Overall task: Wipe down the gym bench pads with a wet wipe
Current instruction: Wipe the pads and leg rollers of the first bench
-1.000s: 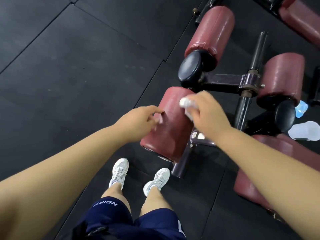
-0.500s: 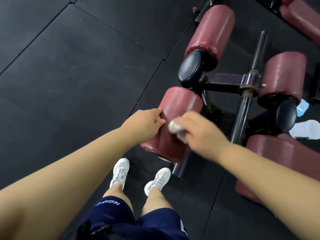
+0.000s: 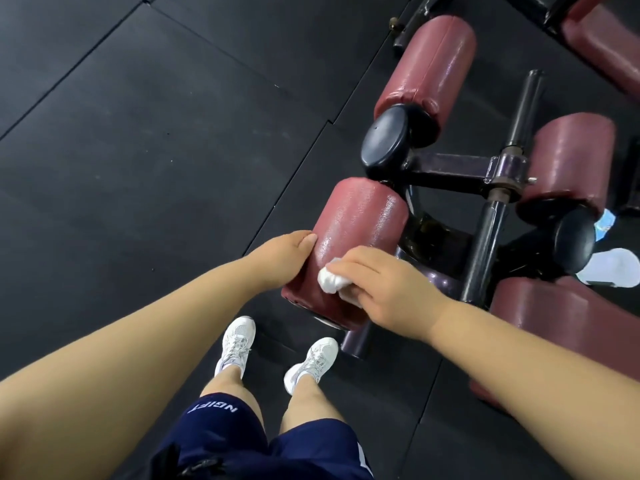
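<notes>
Bench pads, maroon and cylindrical, mounted on a dark metal frame [image 3: 450, 168] standing on the black rubber floor [image 3: 138, 150]. Largest in view is the floor, tiled in mats with visible seams; on it rests the frame, carrying four roller pads and, at the right edge, a flat seat pad [image 3: 561, 313]. The far-left roller [image 3: 429, 60] and the far-right roller [image 3: 571, 161] lie well apart from the hands, and both show a faint sheen. A fourth roller is largely hidden behind its black end cap [image 3: 575, 237].

The near roller pad [image 3: 353, 244] is the one being worked. Its long axis runs from the lower left, close to the person, up and to the right toward the frame. The upper part of its surface glistens, which suggests that part is already wiped; the near end beneath the hands looks less so.

The left hand [image 3: 280, 258] rests against the left flank of this roller, fingers closed lightly around its curve, apparently steadying it against rotation. The right hand [image 3: 384, 285] presses on the top of the same roller near its close end, fingers [image 3: 349, 266] bunched narrowly around a crumpled white wet wipe [image 3: 330, 280], which touches the vinyl. The right hand is thus the working hand, and the unwiped remainder appears to lie just below and around the wipe, toward the near end cap and the underside.

White shoes [image 3: 239, 341] stand on the floor just beside the roller's near end.
</notes>
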